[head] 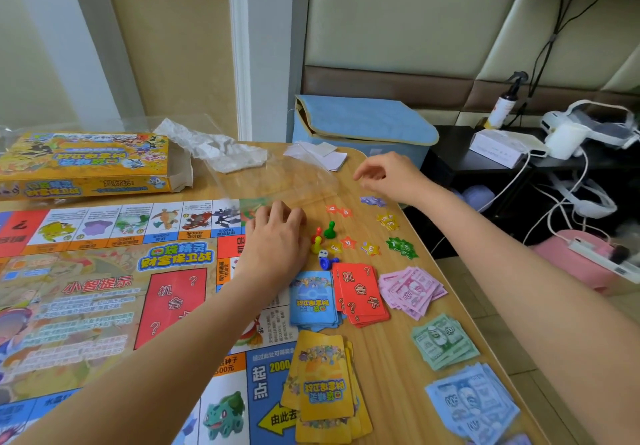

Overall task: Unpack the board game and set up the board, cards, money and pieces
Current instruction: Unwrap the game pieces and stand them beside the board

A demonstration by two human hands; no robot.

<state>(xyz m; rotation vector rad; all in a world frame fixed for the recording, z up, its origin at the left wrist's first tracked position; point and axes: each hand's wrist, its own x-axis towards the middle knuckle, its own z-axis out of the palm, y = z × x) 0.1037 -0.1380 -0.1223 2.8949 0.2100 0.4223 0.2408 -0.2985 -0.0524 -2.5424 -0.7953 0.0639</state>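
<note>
The game board [104, 288] lies unfolded on the wooden table [388, 351]. My left hand [277, 233] rests flat at the board's right edge, fingers straight, beside the green pawn [329, 230], a red and a yellow pawn [316, 242], a white die [323, 254] and a blue pawn [327, 263]. My right hand [388, 176] hovers above purple star tokens [372, 201], fingers loosely curled, holding nothing I can see. Blue cards [313, 297], red cards [362, 294] and yellow cards [323, 389] lie in stacks. Pink money [412, 290], green money [445, 340] and blue money [472, 403] lie to the right.
The yellow game box [83, 164] lies open at the back left with crumpled plastic wrap [214, 150] and a clear bag [287, 177] beside it. Orange, yellow and green star tokens [401, 247] are scattered near the pawns. A blue fabric box [363, 125] stands behind the table.
</note>
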